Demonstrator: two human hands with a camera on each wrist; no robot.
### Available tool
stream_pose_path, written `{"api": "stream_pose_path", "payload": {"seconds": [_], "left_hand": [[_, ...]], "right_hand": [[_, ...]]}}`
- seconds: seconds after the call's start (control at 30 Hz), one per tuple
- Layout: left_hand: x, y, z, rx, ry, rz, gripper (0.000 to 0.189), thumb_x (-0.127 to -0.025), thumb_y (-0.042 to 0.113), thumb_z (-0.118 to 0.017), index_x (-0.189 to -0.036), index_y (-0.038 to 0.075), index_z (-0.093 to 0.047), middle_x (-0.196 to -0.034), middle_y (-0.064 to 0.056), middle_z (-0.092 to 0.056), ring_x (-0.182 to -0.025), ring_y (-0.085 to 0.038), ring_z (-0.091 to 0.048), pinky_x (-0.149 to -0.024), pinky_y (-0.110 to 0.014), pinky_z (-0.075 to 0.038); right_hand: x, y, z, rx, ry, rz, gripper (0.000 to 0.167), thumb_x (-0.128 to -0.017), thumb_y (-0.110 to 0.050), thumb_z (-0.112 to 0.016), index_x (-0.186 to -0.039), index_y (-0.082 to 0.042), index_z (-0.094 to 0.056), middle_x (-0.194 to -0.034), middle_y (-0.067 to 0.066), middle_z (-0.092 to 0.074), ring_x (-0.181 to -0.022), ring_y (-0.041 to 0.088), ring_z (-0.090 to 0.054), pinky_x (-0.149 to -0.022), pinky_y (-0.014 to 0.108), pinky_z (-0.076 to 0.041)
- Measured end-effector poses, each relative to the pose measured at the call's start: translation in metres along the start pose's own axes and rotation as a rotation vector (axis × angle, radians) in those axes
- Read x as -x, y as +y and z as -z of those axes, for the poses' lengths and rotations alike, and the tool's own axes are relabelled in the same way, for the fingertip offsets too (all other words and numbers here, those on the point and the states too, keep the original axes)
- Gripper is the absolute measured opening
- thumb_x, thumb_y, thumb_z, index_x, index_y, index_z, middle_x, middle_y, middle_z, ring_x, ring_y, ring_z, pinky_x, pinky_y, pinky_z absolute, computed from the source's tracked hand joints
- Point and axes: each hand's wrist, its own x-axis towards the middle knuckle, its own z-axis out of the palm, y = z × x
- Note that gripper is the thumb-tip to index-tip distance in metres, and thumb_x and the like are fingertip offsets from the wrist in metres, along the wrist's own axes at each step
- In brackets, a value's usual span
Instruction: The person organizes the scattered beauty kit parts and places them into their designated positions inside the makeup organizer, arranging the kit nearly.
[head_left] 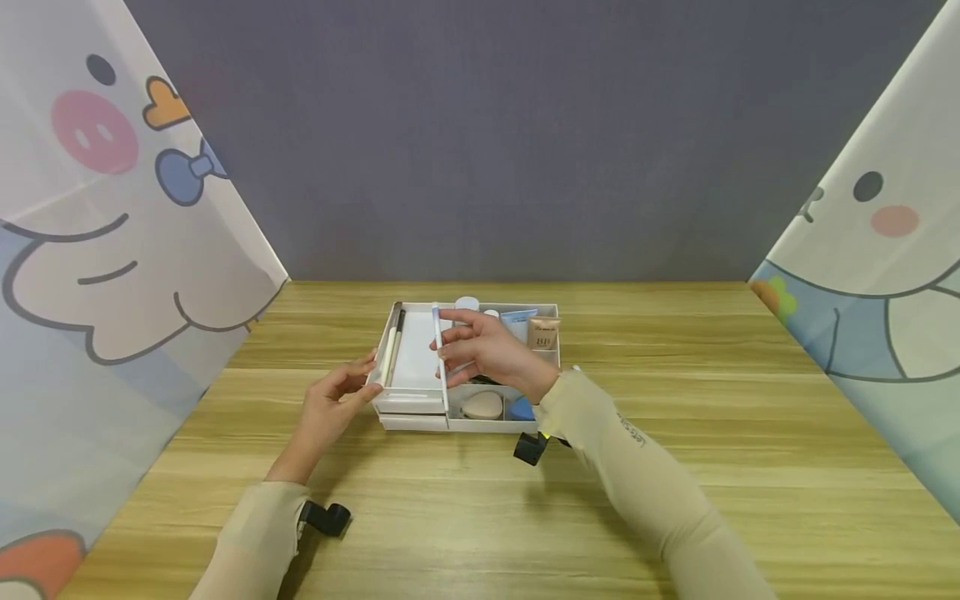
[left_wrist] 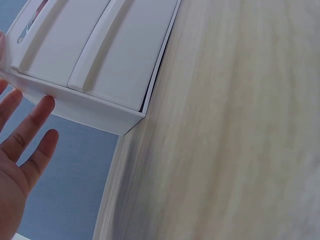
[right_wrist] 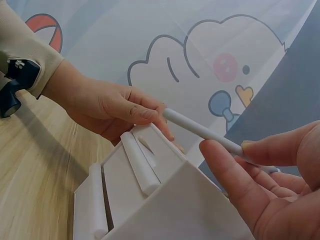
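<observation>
A slim white pen (head_left: 440,358) is pinched between the thumb and fingers of my right hand (head_left: 487,346), over the left part of a white desktop organizer (head_left: 491,426). In the right wrist view the pen (right_wrist: 205,132) slants above the organizer's drawer fronts. My left hand (head_left: 337,400) rests on the organizer's left side, thumb near the front corner. In the left wrist view, its fingers (left_wrist: 30,127) are spread and fairly straight against the side wall. A cream pen (head_left: 389,354) and a dark-capped pen (head_left: 399,332) lie in the top tray (head_left: 416,350).
The organizer's right compartments hold a brown BB tube (head_left: 543,332), a light-blue packet (head_left: 517,322), a beige rounded item (head_left: 482,406) and a blue item (head_left: 521,408). A white round lid (head_left: 467,303) shows behind. The wooden table (head_left: 675,358) meets a grey back panel (head_left: 517,167).
</observation>
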Motion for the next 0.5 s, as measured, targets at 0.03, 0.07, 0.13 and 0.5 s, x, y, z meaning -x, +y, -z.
{"api": "stream_pose_path", "payload": {"seconds": [0.03, 0.07, 0.13, 0.5], "left_hand": [[0.0, 0.0, 0.0, -0.003, 0.0, 0.001, 0.031, -0.079, -0.024, -0.067, -0.108, -0.014, -0.065, -0.129, -0.026, -0.058, -0.089, 0.002, -0.066, -0.075, -0.014, -0.052], [0.0, 0.0, -0.001, -0.004, 0.001, 0.002, 0.032, -0.078, -0.026, -0.067, -0.107, -0.015, -0.065, -0.129, -0.029, -0.057, -0.089, 0.002, -0.066, -0.075, -0.014, -0.052], [0.0, 0.001, -0.001, -0.004, 0.005, 0.005, 0.033, -0.076, -0.028, -0.066, -0.107, -0.016, -0.064, -0.127, -0.033, -0.055, -0.088, 0.003, -0.065, -0.075, -0.013, -0.052], [-0.006, 0.032, -0.005, -0.012, 0.01, -0.025, 0.028, -0.075, -0.029, -0.066, -0.101, -0.021, -0.061, -0.122, -0.039, -0.053, -0.087, 0.003, -0.066, -0.074, -0.013, -0.052]], "right_hand": [[-0.002, 0.0, -0.001, -0.002, 0.003, -0.002, 0.067, -0.096, 0.011, -0.053, -0.156, -0.007, -0.029, -0.111, 0.013, -0.062, -0.074, 0.021, -0.068, -0.062, 0.038, -0.06], [-0.004, 0.0, -0.003, 0.001, 0.009, -0.003, 0.067, -0.096, 0.011, -0.053, -0.156, -0.007, -0.028, -0.113, 0.016, -0.061, -0.074, 0.022, -0.068, -0.062, 0.038, -0.06], [-0.008, -0.001, -0.005, 0.004, 0.024, -0.008, 0.067, -0.096, 0.011, -0.053, -0.156, -0.007, -0.028, -0.116, 0.019, -0.06, -0.074, 0.022, -0.067, -0.064, 0.039, -0.06], [-0.029, -0.001, -0.018, -0.036, 0.134, 0.002, 0.068, -0.096, 0.013, -0.052, -0.155, -0.005, -0.023, -0.123, 0.032, -0.052, -0.072, 0.022, -0.065, -0.062, 0.036, -0.06]]}}
